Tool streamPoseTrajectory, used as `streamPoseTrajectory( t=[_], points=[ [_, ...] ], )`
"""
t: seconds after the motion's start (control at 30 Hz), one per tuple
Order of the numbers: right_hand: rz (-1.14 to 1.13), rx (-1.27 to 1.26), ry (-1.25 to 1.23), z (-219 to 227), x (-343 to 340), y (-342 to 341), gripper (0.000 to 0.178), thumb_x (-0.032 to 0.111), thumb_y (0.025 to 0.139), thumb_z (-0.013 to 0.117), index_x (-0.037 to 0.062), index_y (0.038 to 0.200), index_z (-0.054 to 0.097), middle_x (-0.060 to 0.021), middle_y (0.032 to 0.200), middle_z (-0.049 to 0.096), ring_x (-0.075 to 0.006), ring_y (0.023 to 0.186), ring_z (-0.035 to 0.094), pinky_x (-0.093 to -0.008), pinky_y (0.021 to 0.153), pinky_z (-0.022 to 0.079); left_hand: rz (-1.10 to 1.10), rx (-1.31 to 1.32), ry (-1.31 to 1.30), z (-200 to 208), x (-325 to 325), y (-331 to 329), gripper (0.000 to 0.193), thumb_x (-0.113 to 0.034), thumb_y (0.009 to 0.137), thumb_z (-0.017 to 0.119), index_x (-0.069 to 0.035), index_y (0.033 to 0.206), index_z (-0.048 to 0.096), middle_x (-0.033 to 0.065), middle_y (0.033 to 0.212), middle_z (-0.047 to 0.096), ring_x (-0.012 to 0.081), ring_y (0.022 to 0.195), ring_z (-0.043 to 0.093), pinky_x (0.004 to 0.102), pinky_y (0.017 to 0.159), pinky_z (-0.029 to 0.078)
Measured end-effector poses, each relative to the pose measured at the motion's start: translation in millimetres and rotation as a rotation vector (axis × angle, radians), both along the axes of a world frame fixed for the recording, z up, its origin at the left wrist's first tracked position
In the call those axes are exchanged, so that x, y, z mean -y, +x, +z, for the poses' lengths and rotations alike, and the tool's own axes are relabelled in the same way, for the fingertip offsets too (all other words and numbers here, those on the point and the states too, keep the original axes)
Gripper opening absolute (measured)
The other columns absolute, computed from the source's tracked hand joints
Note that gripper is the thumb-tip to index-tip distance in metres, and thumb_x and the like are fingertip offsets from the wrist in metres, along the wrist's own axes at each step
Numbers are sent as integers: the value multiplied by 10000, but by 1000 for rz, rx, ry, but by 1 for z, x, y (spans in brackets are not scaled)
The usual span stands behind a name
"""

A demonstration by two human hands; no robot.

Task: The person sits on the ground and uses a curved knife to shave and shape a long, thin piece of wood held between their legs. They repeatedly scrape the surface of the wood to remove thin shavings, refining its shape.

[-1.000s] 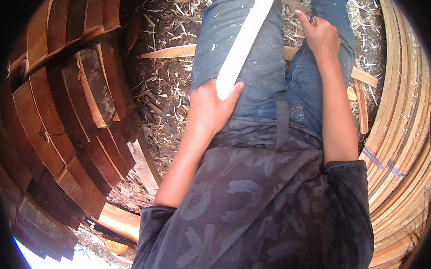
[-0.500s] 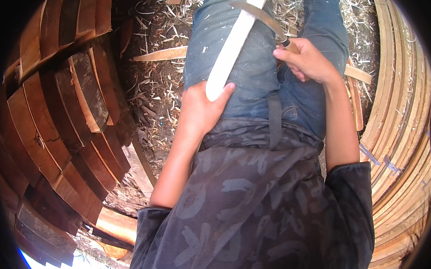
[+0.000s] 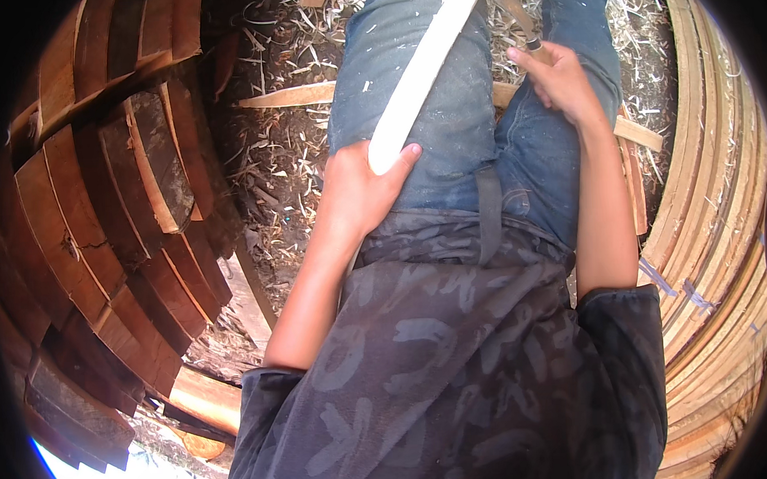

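Observation:
A pale, shaved wooden strip (image 3: 416, 86) slants up and to the right across my thigh, its far end reaching the top edge of the view. My left hand (image 3: 360, 179) is closed round its near, rounded end, thumb along the right side. My right hand (image 3: 565, 81) grips the wooden handle of a curved-blade knife (image 3: 513, 11). The blade points up and left, at the far end of the strip; its tip is hard to make out there. Small white shavings speckle my jeans.
Stacked reddish-brown timber pieces (image 3: 88, 241) rise on the left. Long light-coloured wooden strips (image 3: 707, 186) curve along the right side. Curly shavings (image 3: 301, 52) cover the ground, with a pointed offcut (image 3: 290, 97) lying left of my leg.
My right hand and the knife have moved away from me along the strip, toward its far end. My left hand and the strip have hardly moved.

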State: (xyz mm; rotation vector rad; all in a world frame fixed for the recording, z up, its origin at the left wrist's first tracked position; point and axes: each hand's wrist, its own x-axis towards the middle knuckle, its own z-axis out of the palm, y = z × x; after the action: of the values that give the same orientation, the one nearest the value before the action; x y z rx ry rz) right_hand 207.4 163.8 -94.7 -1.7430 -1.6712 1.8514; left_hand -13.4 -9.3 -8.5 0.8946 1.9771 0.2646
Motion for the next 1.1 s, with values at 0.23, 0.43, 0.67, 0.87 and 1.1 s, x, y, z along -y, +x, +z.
streamPoseTrajectory(
  t=[0.23, 0.43, 0.67, 0.87, 1.1],
  points=[
    [-6, 45, 278, -6, -7, 5, 402, 346, 806, 714, 86, 583, 505, 58, 513, 442, -41, 461, 356, -229, 433, 323, 35, 41, -20, 0, -1, -1, 459, -368, 808, 687, 80, 745, 612, 107, 552, 559, 111, 549, 509, 317, 534, 442],
    [-214, 203, 676, -25, 25, -13, 318, 301, 791, 705, 4, 730, 607, -127, 537, 536, -262, 474, 495, -346, 500, 418, 4, 11, 16, -2, 1, -1, 467, -370, 806, 689, 80, 717, 604, 97, 540, 544, 106, 544, 498, 317, 524, 437],
    [-266, 346, 921, -24, 27, -15, 286, 297, 793, 703, 23, 756, 630, -149, 578, 588, -360, 579, 604, -381, 519, 466, 28, 34, -31, -3, 1, -2, 466, -374, 807, 688, 70, 702, 594, 74, 543, 548, 98, 551, 484, 312, 526, 429],
    [-217, 381, 1083, -27, 21, -10, 265, 289, 777, 720, 39, 746, 638, -140, 538, 561, -336, 540, 592, -368, 492, 458, 58, 160, -136, 5, -7, -6, 419, -357, 795, 694, 59, 793, 649, 166, 612, 614, 158, 600, 605, 330, 591, 480],
    [-113, -84, 463, -10, 25, -9, 312, 319, 837, 679, 44, 732, 574, -22, 544, 541, -162, 388, 484, -314, 403, 413, 84, 167, -162, 1, -6, -9, 442, -374, 787, 698, 65, 761, 642, 163, 588, 602, 163, 574, 593, 330, 575, 472]
  ],
)
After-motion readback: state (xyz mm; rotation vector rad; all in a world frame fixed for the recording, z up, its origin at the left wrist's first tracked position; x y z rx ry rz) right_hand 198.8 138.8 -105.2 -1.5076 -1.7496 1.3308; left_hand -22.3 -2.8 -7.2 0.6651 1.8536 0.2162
